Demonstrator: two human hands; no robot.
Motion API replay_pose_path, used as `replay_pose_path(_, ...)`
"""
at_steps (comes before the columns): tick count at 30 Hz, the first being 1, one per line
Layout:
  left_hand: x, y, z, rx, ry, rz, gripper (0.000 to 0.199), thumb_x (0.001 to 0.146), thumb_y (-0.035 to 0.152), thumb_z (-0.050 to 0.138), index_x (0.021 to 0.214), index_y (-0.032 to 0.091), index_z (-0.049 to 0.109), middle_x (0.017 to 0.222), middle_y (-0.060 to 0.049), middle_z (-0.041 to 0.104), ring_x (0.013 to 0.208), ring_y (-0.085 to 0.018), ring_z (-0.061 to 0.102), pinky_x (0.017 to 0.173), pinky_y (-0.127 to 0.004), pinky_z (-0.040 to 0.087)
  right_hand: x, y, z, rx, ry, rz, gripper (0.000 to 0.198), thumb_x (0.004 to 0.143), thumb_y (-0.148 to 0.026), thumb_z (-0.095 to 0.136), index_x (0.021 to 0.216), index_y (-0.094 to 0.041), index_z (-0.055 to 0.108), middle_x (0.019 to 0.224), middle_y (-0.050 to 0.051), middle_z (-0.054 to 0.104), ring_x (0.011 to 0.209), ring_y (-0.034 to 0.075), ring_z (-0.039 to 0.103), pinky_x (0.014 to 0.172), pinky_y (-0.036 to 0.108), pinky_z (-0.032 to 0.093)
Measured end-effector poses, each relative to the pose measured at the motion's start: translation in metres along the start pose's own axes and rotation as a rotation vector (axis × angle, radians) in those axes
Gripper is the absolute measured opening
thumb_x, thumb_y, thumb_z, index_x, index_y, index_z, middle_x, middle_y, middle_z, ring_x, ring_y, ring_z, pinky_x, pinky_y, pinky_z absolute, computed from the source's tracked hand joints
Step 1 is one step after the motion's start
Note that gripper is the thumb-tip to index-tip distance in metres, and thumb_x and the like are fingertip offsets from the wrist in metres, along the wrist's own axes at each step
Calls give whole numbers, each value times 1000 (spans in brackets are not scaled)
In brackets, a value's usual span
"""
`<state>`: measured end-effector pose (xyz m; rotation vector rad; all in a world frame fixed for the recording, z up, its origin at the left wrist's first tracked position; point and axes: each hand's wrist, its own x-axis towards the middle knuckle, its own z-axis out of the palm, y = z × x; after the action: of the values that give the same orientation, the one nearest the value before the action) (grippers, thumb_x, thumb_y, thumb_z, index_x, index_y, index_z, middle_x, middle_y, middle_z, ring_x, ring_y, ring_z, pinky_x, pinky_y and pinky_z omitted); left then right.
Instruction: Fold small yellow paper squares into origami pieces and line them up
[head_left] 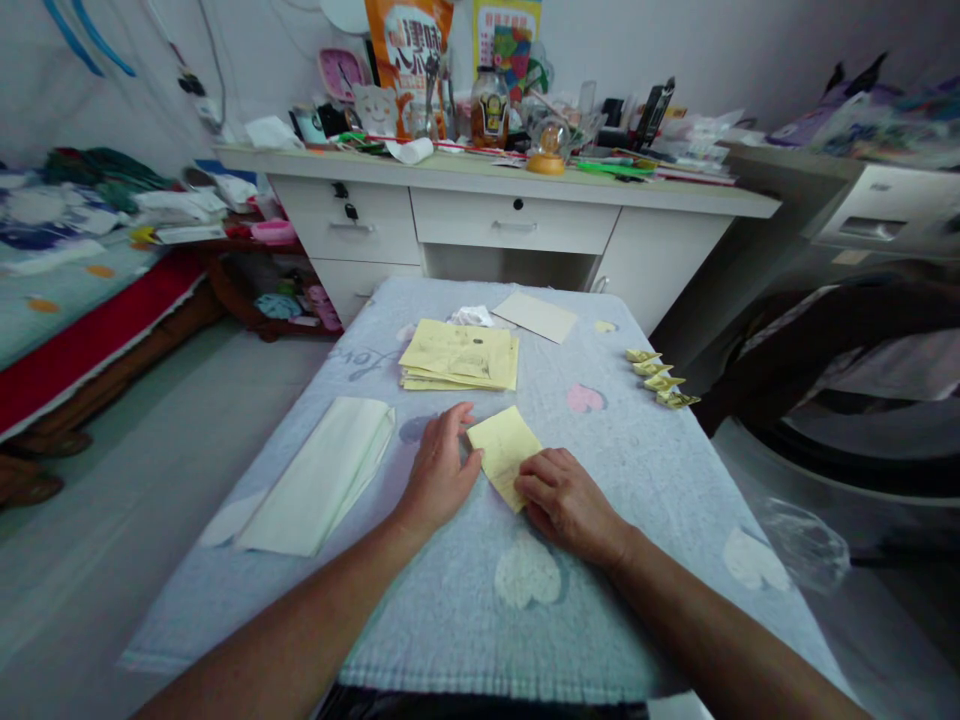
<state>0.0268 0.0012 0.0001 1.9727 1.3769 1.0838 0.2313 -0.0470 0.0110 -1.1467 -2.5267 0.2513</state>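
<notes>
A small folded sheet of yellow paper [501, 442] lies tilted on the cloth-covered table between my hands. My left hand [441, 465] rests at its left edge, fingers stretched out and thumb apart, with the thumb tip at the paper. On the paper's lower right edge, my right hand [562, 500] has its fingers curled and closed; its fingertips are partly hidden. Beyond them sits a stack of yellow printed paper [457, 355]. Several folded yellow paper pieces [660, 378] with pointed ends stand in a row near the table's right edge.
A folded pale sheet [319, 475] lies left of my hands. Behind the stack are a crumpled white tissue [472, 316] and a flat cream card [536, 316]. A cluttered white desk [480, 182] stands beyond the table, a washing machine [885, 215] at the right.
</notes>
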Motion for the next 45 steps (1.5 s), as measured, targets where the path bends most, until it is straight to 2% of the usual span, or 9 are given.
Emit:
replay_pose_path(2,1,1,-6,90,-6,83,39,74,6,55,110,19,51,110,-8,57,107,-24,50,95,-40,40,0,-1,0,13,-18,4,12,80,-14,53,89,-18,60,95,9,60,90,22,50,81,36,38)
replay_pose_path(5,0,5,-11,93,-199,193,23,73,3,51,88,20,57,96,-4,58,99,-21,52,91,-36,41,0,-2,0,26,-18,10,13,79,-15,54,90,-17,60,96,9,59,90,22,50,81,36,38)
replay_pose_path(8,-3,7,-11,79,-350,257,22,71,4,55,85,20,60,96,-3,58,99,-21,51,90,-35,41,-1,-1,0,67,2,32,12,80,-13,52,88,-18,60,95,8,60,90,22,51,82,36,38)
replay_pose_path(11,-5,7,-8,110,-408,252,18,71,9,62,85,20,62,96,-4,58,99,-22,51,90,-36,41,-1,3,1,146,54,90,10,82,-12,53,87,-18,60,93,7,60,90,21,51,81,36,38)
replay_pose_path(14,-4,5,-7,117,-408,220,11,75,11,62,81,20,63,93,-3,59,96,-21,52,87,-35,41,-2,7,2,225,113,180,4,84,-17,56,81,-18,59,92,6,59,89,20,52,80,35,38)
replay_pose_path(16,-2,3,-6,106,-398,202,8,78,13,60,78,20,64,91,-3,59,94,-20,53,86,-34,41,-2,10,3,249,138,230,8,84,-20,58,76,-19,58,92,5,59,89,20,51,80,36,38)
replay_pose_path(25,-1,4,-5,103,-364,163,7,80,15,58,76,19,62,89,-3,57,92,-20,54,84,-34,42,1,11,6,203,190,363,16,86,-24,58,71,-19,63,93,5,58,91,21,48,82,38,35)
replay_pose_path(31,-1,2,-4,124,-348,133,8,75,12,60,72,19,60,88,-3,56,92,-20,53,85,-35,42,2,11,9,158,207,400,15,83,-24,62,69,-19,63,92,5,58,90,21,47,82,39,35)
replay_pose_path(45,-5,3,1,223,-312,170,9,78,12,54,75,18,59,87,-4,53,90,-21,50,83,-35,41,5,10,17,94,254,496,17,78,-23,67,63,-19,60,89,7,57,89,23,47,80,39,37)
